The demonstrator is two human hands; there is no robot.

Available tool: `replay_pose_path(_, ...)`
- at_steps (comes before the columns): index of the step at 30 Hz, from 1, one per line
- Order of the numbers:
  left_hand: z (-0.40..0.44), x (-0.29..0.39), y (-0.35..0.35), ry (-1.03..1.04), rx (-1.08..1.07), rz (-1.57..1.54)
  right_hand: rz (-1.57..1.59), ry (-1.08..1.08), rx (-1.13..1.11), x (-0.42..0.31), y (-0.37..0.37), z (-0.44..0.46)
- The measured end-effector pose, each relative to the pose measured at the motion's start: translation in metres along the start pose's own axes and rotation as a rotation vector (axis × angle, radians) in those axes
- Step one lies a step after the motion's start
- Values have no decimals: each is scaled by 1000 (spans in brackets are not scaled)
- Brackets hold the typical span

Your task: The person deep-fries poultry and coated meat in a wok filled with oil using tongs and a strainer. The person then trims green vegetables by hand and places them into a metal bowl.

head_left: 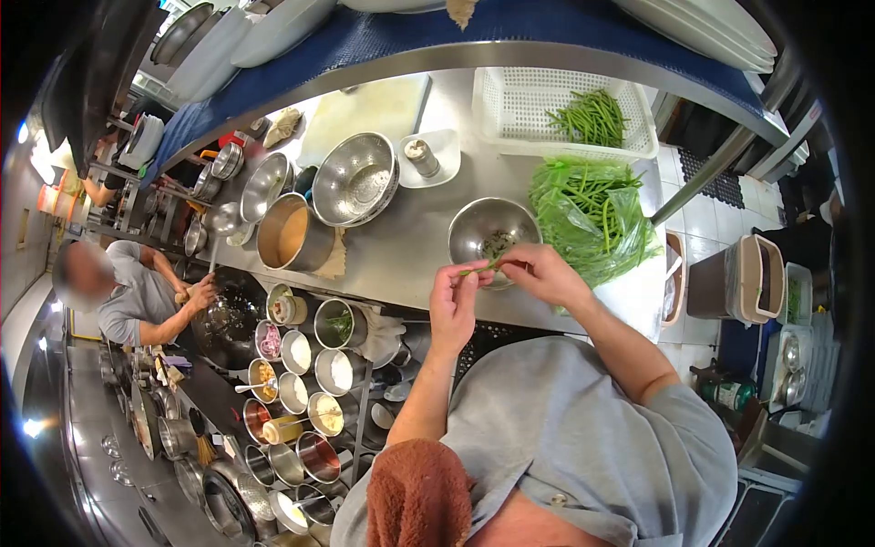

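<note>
Between my two hands, over the near rim of a steel mixing bowl [467, 221], is a green bean [480, 269]. My left hand [453, 296] pinches one end of it. The fingers of my right hand [540, 273] are closed at its other end. Small green scraps [497, 244] lie in the bottom of the bowl. To the right of the bowl, a green plastic bag [629, 255] spills over with long green beans [588, 205]. Behind it, a white perforated basket [510, 114] holds a smaller heap of green beans [592, 118].
A steel colander [355, 178], a pot of brown liquid [290, 232] and a white dish [447, 146] stand left on the counter. Overhead runs a shelf edge [510, 55]. A co-worker [150, 296] stands at a wok [232, 314]. Several ingredient tubs [333, 372] are front left.
</note>
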State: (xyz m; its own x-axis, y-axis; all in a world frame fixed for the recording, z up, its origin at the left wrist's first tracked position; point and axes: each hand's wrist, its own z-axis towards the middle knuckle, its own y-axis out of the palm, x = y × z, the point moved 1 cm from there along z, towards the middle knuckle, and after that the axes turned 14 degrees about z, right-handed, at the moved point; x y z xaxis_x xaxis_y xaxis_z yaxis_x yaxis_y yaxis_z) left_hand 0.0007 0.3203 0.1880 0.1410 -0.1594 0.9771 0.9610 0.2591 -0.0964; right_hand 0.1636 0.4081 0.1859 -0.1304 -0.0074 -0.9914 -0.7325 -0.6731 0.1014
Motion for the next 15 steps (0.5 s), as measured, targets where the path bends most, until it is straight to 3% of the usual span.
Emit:
replay_pose_path(2,2,2,1,17,-13,57,-396,-173,44,-14,0,3)
replay_pose_path(10,5,7,-3,0,-22,44,-452,-391,174,-21,0,-4)
replay_pose_path(12,5,7,-4,7,18,43,-611,-403,-71,-11,-3,-2)
replay_pose_path(15,4,7,-3,21,27,11,-522,-493,-113,-6,-4,3)
